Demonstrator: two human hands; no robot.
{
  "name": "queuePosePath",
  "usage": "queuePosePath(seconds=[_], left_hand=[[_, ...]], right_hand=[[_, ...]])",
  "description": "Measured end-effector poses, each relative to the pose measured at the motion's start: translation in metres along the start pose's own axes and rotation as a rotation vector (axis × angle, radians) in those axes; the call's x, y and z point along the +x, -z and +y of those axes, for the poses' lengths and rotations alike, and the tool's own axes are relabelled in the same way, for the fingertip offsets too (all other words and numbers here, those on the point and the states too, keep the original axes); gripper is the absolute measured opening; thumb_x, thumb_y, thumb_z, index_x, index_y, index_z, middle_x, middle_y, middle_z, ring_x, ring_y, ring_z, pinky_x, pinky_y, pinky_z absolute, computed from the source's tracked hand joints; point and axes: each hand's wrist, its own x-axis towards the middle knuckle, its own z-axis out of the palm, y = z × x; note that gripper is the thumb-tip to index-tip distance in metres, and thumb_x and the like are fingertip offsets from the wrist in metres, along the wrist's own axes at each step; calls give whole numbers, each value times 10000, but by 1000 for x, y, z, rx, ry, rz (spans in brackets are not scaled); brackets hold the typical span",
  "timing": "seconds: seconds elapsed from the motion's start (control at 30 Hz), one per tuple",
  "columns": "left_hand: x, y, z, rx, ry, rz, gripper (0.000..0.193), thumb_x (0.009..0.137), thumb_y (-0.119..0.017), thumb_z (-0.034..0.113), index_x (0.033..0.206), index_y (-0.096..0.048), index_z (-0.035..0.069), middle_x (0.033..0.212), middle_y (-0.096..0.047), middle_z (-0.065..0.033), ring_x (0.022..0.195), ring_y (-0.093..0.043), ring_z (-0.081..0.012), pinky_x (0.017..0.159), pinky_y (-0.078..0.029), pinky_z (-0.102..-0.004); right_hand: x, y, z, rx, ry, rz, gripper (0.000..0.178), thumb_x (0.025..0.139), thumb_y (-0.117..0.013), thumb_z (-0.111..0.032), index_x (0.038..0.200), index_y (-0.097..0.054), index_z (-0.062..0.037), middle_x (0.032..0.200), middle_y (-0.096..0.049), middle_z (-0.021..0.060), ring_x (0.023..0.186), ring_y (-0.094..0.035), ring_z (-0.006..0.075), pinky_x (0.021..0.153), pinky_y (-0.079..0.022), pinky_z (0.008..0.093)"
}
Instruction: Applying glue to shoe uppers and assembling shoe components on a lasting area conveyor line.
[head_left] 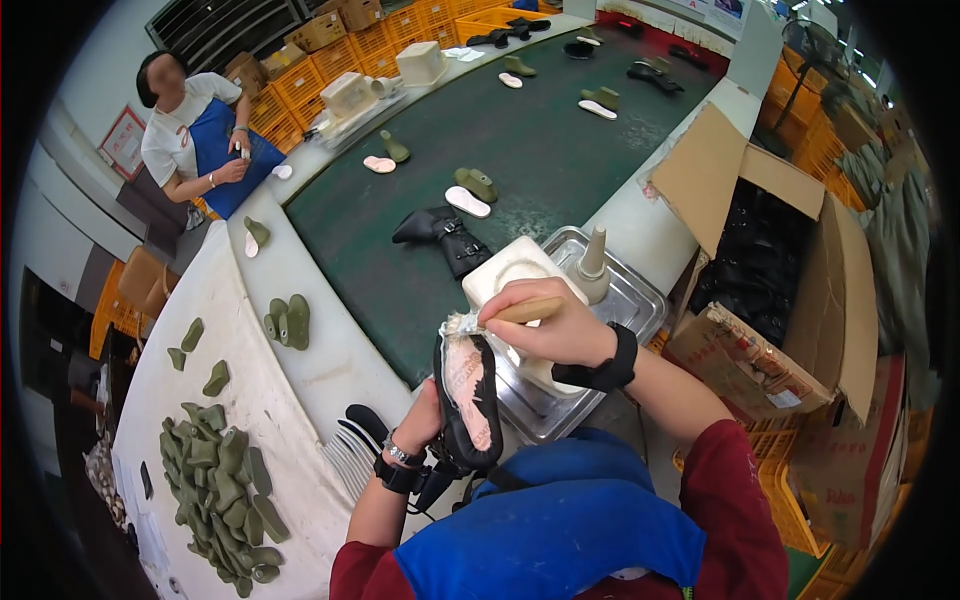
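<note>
left hand [425, 412]: closed around a black boot [466, 385], pink underside up, just left of the tray
right hand [545, 318]: gripping a wooden-handled brush [530, 310], bristles at the boot's far end
metal tray [632, 300]: bears a white tub [512, 268] and a grey cone-necked bottle [595, 258]
open carton [838, 290]: dark contents, white label [785, 398] outside
wall sign [122, 143]: red-bordered, writing too small to read

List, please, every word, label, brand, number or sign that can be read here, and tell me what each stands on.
Red-framed wall sign: characters too small to read.
Posters at the top edge: print mostly too small.
Co-worker's white shirt: small red mark, unclear.
White label on the open cardboard box: too small.
Lower carton at right: red printing, not copied out here.
</note>
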Motion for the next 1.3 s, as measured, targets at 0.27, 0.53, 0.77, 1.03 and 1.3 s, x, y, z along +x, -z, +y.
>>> queuePosePath(seconds=[0.27, 0.53, 0.77, 1.03, 1.3], left_hand=[[53, 90, 15, -248, -21, 479, 613, 920, -296, 535, 1170, -484, 8, 1054, -598, -87, 900, -601, -163, 778, -500, -299], [147, 232, -74, 80, 6, 1140, 635, 785, -655, 432, 1054, -539, -132, 1007, -603, -174, 878, -583, -225, 787, -467, -328], [159, 225, -106, 955, 395, 1537, 582, 666, -722, 237, 1133, -492, -26, 1114, -525, -214, 1048, -498, -383, 910, -406, -440], [250, 186, -88, 748, 525, 716, 660, 687, -736, 324, 1128, -463, -83, 918, -607, -195, 769, -611, -300, 638, -508, -372], [300, 164, -49, 282, 198, 699, 162, 763, -586, -17, 914, -535, 8, 767, -544, -29, 676, -564, -127, 526, -529, -250]], right_hand=[[-35, 51, 1, -101, 55, 338, 112, 770, -604, -16, 876, -637, -8, 808, -620, 68, 728, -588, 136, 650, -450, 237], [-118, 85, 11, -333, -212, 563, 85, 792, -557, 3, 858, -607, 22, 741, -554, 36, 606, -529, 81, 539, -406, 200], [-140, 94, 15, -354, -358, 683, 87, 797, -564, -15, 866, -603, 20, 764, -552, 32, 607, -526, 77, 543, -409, 197], [-144, 99, -3, -430, -389, 655, 99, 755, -600, -59, 819, -622, 14, 720, -579, 62, 635, -547, 129, 583, -421, 238], [-176, 122, -9, -426, -484, 831, 113, 700, -640, -37, 808, -646, -5, 740, -618, 93, 672, -588, 195, 619, -446, 269]])
